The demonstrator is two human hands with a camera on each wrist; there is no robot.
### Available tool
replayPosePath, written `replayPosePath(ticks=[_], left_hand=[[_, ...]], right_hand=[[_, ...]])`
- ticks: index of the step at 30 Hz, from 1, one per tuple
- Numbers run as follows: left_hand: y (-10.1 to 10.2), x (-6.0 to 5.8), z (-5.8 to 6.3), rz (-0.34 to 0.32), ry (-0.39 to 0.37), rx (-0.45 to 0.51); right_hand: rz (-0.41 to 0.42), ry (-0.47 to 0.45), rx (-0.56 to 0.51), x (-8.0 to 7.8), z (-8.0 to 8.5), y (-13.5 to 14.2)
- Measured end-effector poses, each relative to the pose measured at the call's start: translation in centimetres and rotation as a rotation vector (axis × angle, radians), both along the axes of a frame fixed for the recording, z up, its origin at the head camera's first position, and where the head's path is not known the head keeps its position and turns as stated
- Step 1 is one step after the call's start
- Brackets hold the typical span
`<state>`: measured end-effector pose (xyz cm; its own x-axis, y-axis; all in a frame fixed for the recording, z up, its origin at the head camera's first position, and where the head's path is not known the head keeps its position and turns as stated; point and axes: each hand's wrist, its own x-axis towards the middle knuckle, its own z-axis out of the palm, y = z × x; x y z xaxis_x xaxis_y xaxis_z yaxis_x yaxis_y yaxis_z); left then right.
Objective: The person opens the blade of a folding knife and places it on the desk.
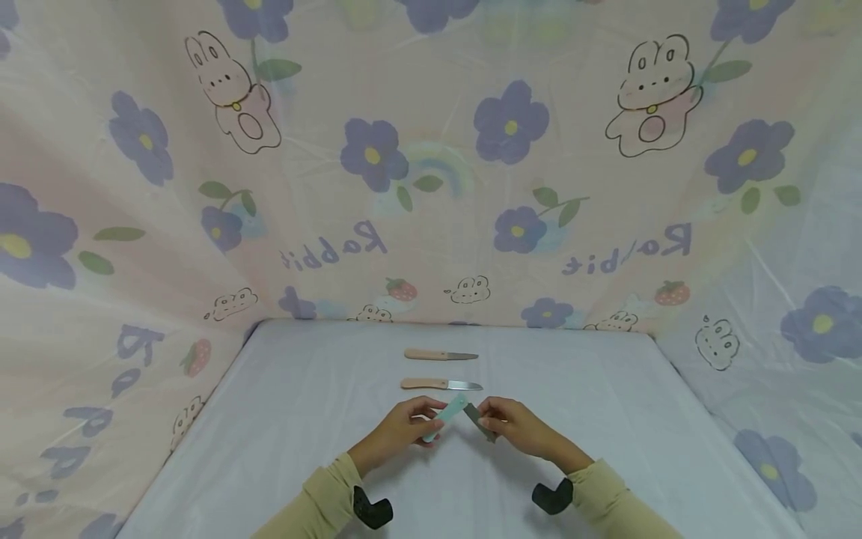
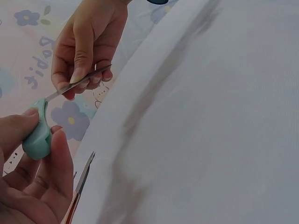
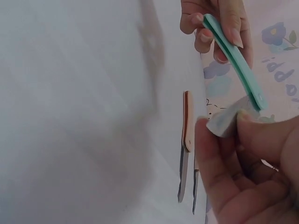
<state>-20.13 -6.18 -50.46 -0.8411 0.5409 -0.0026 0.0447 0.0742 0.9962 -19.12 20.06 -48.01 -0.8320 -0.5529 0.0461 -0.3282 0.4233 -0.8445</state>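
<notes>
A folding knife with a mint-green handle [image 1: 447, 415] is held between both hands above the white table, its blade [image 1: 480, 421] swung partway out at an angle. My left hand [image 1: 405, 425] grips the handle between thumb and fingers. The blade is pinched by my right hand [image 1: 515, 424]. In the right wrist view the slot along the green handle [image 3: 236, 60] shows, with the pale blade [image 3: 226, 120] leaving its end. Two more knives with light wooden handles lie beyond the hands: a nearer knife [image 1: 424, 383] and a farther knife [image 1: 426, 354], blades pointing right.
The table [image 1: 303, 389] has a white cover. Behind and at both sides hangs a curtain [image 1: 444, 90] printed with rabbits and purple flowers. Dark devices sit at both wrists, one by the left sleeve [image 1: 316, 494] and one by the right sleeve [image 1: 616, 494].
</notes>
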Motion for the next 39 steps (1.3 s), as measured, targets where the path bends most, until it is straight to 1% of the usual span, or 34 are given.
replayPosePath(ticks=[4,6,11,17,23,28,33,39], left_hand=[[-0.4,-0.1,0.1,-0.037,0.022,-0.015],[-0.6,-0.2,0.1,-0.054,0.032,-0.021],[-0.9,-0.3,0.1,-0.086,0.026,-0.033],[-1.4,0.1,0.4,-0.127,-0.017,-0.055],[-1.9,0.2,0.3,-0.182,-0.028,-0.092],[-2.4,0.0,0.2,-0.243,-0.023,-0.126],[-2.7,0.1,0.0,-0.302,-0.035,-0.159],[-2.9,0.3,0.3,-0.367,-0.049,-0.191]], right_hand=[[0.011,0.054,0.047,0.1,0.4,0.1],[0.016,0.064,0.064,0.2,0.5,0.2],[0.017,0.055,0.110,0.2,0.5,0.3],[0.033,0.039,0.140,0.5,0.6,0.2],[0.092,0.043,0.134,0.9,0.5,0.1],[0.146,0.035,0.122,1.0,0.3,0.1],[0.178,-0.002,0.155,1.2,-0.1,0.0],[0.243,-0.006,0.169,1.4,-0.2,0.0]])
